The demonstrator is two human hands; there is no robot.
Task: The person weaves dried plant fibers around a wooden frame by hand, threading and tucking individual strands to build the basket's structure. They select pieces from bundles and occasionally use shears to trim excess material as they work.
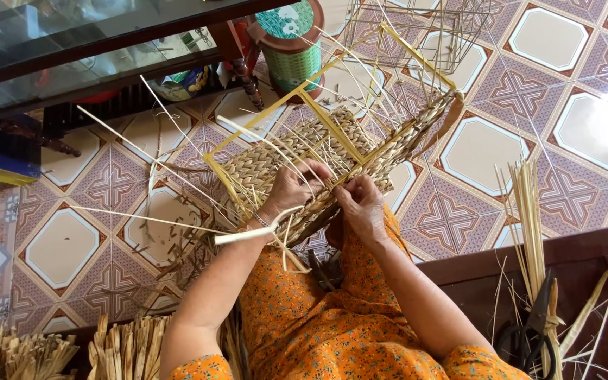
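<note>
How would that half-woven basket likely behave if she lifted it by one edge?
The half-woven basket would probably keep its shape, since a yellow frame runs through the weave. It is probably light for its size, being dried fibre. The loose strands sticking out would likely flop and snag.

Both hands, left hand (291,188) and right hand (362,206), grip the half-woven straw basket (276,162).

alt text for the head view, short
Both hands, left hand and right hand, grip the rim of a half-woven tan straw basket on a yellow wire frame. It rests over an orange floral lap above the patterned tiled floor.
</note>
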